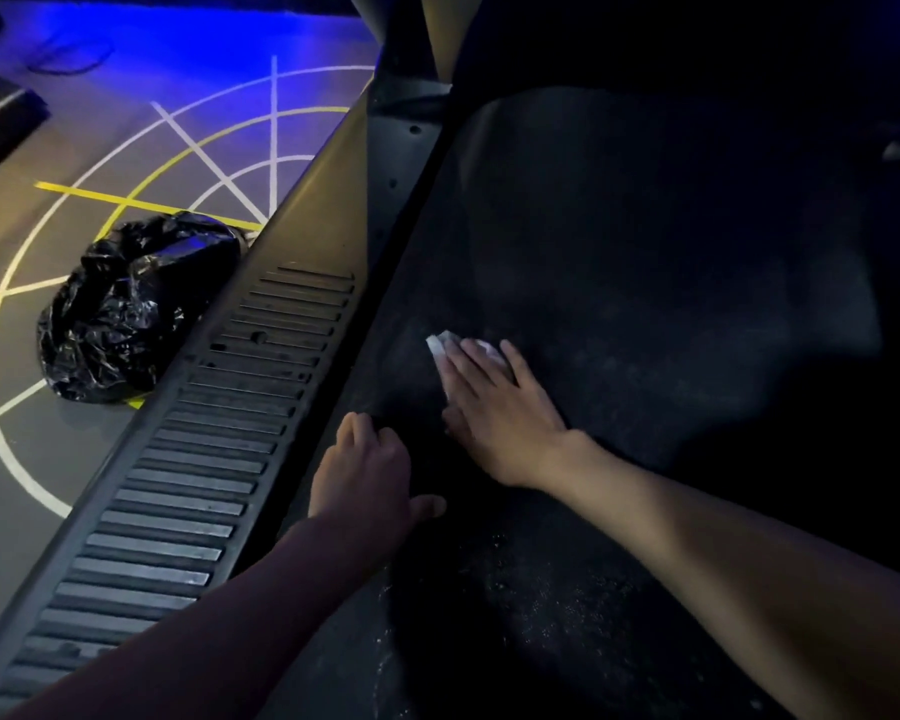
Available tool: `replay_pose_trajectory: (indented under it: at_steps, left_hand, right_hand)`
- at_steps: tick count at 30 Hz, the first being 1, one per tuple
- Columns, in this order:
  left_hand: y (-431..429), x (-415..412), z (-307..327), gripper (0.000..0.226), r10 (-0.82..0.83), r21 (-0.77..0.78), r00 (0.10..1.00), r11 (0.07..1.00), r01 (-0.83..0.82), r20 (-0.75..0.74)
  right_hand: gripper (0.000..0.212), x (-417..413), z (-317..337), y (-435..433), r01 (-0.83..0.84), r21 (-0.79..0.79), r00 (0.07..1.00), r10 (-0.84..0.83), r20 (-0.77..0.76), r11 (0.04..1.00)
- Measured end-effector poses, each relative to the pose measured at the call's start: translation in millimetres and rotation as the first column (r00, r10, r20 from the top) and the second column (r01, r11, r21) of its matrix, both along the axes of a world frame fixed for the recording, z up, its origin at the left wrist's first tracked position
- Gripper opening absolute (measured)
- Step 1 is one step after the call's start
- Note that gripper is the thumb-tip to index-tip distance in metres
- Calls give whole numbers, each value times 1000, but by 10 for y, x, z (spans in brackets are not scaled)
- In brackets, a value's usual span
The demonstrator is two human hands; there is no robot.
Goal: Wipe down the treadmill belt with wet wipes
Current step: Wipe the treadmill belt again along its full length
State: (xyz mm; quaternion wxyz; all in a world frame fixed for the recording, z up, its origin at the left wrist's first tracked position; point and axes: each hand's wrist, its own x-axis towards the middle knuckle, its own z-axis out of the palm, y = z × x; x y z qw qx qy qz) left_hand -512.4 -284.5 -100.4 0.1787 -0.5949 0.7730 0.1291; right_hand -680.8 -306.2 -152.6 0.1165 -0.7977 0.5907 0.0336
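Right hand (494, 407) lies flat on the treadmill belt (645, 262), fingers stretched out and close together, pressing a white wet wipe (440, 348) down against the dark surface. That wipe is crumpled and folded small; only its far end and a strip along the thumb side peek out beyond the fingertips, the rest hidden beneath the palm. All around this hand the belt is black and dull, with a greyish, dusty haze ahead of the fingers and pale specks scattered behind the wrist, nearer the person. Left hand (370, 470) rests just beside the right, on the belt's edge, fingers curled loosely under and thumb pointing toward the right forearm; it grips nothing that I can see. Directly beside the left hand runs the ribbed side rail (219, 439) of the treadmill, its grey slats stepping away in a long diagonal. Beyond that rail, on the floor (32, 241) with its white and yellow painted lines, sits a crinkled black plastic bag (126, 309).
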Motion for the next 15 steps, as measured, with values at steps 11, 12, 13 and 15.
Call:
replay_pose_trajectory:
  at_steps: [11,12,13,15]
  left_hand:
    - [20,-262,-59,79,-41,111,998,993,36,38]
    - [25,-289,-56,82,-25,145,999,989,19,43]
    - [33,-321,-50,87,-10,180,999,984,2,47]
    - [46,-383,-46,99,22,232,998,972,-33,52]
  right_hand:
    - [67,-202,6,239,-147,7,989,147,24,989]
    - [67,-189,-18,301,-242,0,970,242,11,970]
    - [66,-231,-25,300,-275,-4,961,275,14,961]
    - [64,-353,-16,175,-151,-3,988,151,-10,989]
